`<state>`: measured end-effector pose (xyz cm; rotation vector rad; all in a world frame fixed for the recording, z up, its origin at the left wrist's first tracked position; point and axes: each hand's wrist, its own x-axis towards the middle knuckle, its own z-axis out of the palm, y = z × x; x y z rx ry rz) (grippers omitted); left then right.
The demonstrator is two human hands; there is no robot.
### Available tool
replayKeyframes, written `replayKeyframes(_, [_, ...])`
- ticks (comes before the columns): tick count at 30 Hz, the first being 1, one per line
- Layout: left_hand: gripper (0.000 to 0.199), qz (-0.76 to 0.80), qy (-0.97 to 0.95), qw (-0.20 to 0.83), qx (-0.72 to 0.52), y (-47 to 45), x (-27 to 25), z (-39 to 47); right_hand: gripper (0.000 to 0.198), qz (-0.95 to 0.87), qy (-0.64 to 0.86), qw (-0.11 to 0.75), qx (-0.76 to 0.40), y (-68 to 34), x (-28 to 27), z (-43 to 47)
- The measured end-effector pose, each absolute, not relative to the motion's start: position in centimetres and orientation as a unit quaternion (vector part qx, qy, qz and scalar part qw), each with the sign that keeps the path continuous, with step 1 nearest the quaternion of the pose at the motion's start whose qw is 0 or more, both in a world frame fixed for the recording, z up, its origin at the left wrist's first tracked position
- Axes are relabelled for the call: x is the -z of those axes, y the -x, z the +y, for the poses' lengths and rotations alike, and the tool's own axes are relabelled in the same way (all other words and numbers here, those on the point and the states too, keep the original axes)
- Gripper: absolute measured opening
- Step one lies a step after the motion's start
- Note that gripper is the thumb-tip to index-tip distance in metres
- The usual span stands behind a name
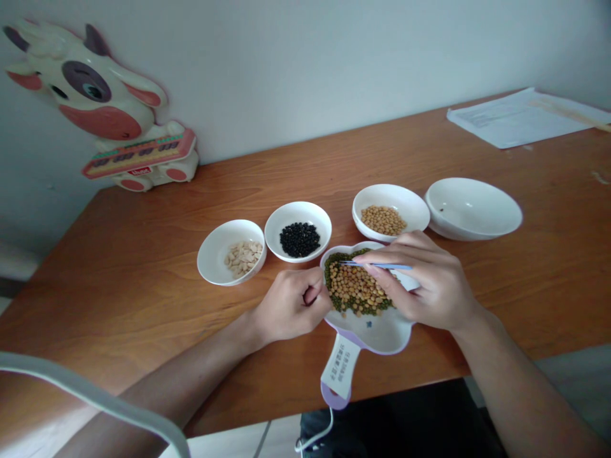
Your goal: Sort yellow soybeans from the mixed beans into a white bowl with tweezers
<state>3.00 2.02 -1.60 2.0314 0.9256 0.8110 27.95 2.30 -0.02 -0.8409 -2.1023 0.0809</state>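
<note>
A white flower-shaped dish with a lilac rim and a handle [389, 331] holds yellow soybeans [360, 283] mixed with small green beans [334, 257]. My left hand [291, 305] is closed at the dish's left rim, thumb and curled fingers on the edge. Between the thumb and fingers of my right hand [429, 280] is a pair of blue tweezers [382, 265]. Its tips point left, among the beans near the dish's upper left. Whether the tips grip a bean is too small to tell. My right hand hides the dish's right side.
Behind the dish stand white bowls: one with pale flat seeds [243, 257], one with black beans [300, 240], one with soybeans [383, 220], and a white bowl [472, 210] with a dark speck. A cow toy keyboard [138, 152] and paper [515, 117] lie farther back.
</note>
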Motion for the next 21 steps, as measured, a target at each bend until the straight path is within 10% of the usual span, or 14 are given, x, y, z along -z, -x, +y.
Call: replayKeyframes(21, [0.033,0.368,-0.793,0.374,-0.309,-2.97,1.57,1.96,0.020,-0.853,0.335,0.395,-0.060,-27.84,-0.02,2.60])
